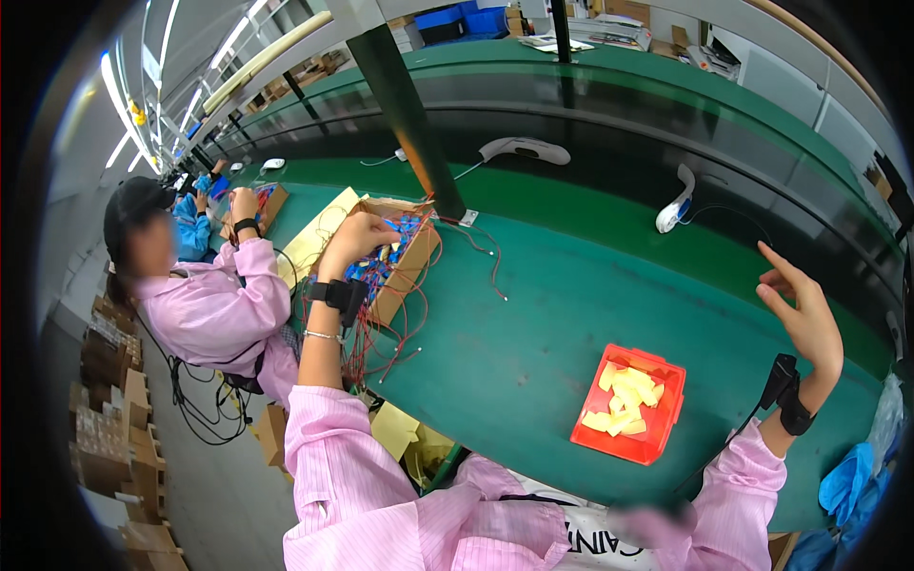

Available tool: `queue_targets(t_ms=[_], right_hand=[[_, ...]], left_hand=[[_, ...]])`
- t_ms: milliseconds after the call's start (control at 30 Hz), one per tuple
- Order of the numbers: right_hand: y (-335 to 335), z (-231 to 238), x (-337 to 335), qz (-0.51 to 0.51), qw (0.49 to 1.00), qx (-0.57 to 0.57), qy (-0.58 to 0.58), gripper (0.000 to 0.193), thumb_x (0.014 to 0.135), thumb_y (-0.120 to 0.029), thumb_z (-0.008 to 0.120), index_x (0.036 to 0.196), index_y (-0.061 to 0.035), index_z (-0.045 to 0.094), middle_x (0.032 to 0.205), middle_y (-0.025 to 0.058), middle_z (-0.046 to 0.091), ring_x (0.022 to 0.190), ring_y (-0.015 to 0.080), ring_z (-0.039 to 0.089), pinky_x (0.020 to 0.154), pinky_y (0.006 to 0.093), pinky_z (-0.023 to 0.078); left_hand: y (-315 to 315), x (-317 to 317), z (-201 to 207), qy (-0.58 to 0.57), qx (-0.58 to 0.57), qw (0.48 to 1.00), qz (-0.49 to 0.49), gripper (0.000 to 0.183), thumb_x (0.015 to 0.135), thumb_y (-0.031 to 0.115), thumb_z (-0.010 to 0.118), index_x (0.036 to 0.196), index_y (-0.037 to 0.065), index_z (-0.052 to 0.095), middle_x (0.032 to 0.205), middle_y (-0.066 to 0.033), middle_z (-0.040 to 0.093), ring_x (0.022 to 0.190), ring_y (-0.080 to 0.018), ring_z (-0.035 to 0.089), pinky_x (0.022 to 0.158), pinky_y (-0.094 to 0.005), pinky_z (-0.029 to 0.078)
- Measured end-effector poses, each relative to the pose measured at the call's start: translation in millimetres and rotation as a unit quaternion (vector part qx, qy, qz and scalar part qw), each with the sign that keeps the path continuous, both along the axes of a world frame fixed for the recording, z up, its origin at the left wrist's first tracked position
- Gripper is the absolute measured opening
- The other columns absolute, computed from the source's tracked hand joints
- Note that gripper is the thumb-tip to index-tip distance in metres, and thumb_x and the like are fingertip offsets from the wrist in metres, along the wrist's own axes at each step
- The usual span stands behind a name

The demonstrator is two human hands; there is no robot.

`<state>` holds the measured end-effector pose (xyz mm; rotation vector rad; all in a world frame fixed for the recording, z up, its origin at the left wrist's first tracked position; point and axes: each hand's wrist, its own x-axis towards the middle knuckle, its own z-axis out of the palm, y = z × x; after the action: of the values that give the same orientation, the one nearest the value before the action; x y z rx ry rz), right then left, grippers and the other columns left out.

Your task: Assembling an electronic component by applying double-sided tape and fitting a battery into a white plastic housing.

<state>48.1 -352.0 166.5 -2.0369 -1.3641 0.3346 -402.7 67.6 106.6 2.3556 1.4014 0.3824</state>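
My left hand is down in a cardboard box at the left of the bench. Its fingers are curled among small blue parts with long thin red wires trailing from them. Whatever the fingertips pinch is hidden. Over the right side of the bench my right hand is raised, fingers stretched and apart, with nothing in it. Between my arms stands a red plastic bin holding several pale yellow pieces. Both wrists wear black bands with a small device.
A green bench top runs across, with a dark belt behind it. White handheld devices lie along its far side. A metal post rises beside the box. At the left a co-worker in pink works; blue cloth lies at right.
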Motion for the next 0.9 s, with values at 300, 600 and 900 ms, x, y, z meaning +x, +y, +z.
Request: queue_targets(t_ms=[300, 600, 900], right_hand=[[8.6, 2.5, -8.7, 0.037, 0.999, -0.015, -0.035, 0.057, 0.088, -0.016, 0.067, 0.142, -0.0095, 0.049, 0.102, 0.0163, 0.066, 0.093, 0.0261, 0.063, 0.085, 0.0362, 0.049], [-4.2, 3.2, -4.4, 0.050, 0.998, 0.020, -0.036, 0.056, 0.089, -0.017, 0.066, 0.141, -0.0096, 0.049, 0.101, 0.0158, 0.066, 0.092, 0.0264, 0.063, 0.085, 0.0367, 0.049], [15.5, -2.5, -4.9, 0.045, 0.991, 0.120, 0.045, 0.037, 0.094, -0.017, 0.061, 0.128, -0.0007, 0.060, 0.094, 0.0128, 0.070, 0.082, 0.0172, 0.066, 0.076, 0.0317, 0.053]], left_hand=[[8.2, 26.3, -29.2, 0.052, 0.096, 0.992, 0.061, 0.032, 0.075, 0.035, 0.075, 0.080, 0.003, 0.075, 0.069, -0.0145, 0.070, 0.068, -0.0250, 0.070, 0.069, -0.0392, 0.055], [7.4, 10.2, -31.3, -0.006, 0.118, 0.980, 0.158, 0.019, 0.078, 0.023, 0.069, 0.084, 0.007, 0.074, 0.076, -0.0128, 0.072, 0.076, -0.0305, 0.070, 0.071, -0.0377, 0.054], [-90.2, 56.8, 87.1, -0.295, 0.251, 0.919, 0.076, 0.020, 0.102, 0.020, 0.049, 0.102, 0.002, 0.057, 0.083, -0.0116, 0.072, 0.076, -0.0176, 0.071, 0.065, -0.0296, 0.055]])
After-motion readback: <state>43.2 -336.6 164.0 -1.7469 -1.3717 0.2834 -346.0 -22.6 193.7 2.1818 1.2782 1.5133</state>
